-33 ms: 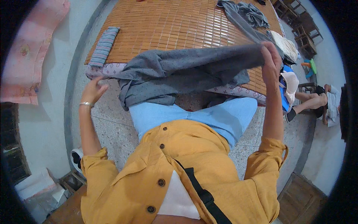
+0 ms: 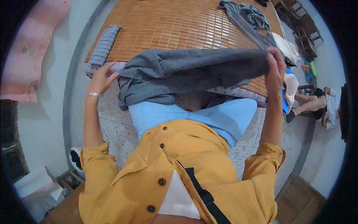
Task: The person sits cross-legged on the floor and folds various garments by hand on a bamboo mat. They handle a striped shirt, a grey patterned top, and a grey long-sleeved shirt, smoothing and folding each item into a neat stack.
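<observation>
Speckled stone floor (image 2: 112, 134) surrounds a bed covered with a bamboo mat (image 2: 175, 26). Above the mat's near edge, the person stretches a grey dotted garment (image 2: 190, 71) between both hands. The right hand (image 2: 275, 67) is clenched around one end of the cloth, raised at the bed's right side. The left hand (image 2: 101, 78) touches the other end with its fingers spread, not closed on it. A folded striped cloth (image 2: 104, 44) lies at the mat's left edge, and a crumpled grey heap of clothes (image 2: 250, 15) sits at the far right. No containers show clearly.
</observation>
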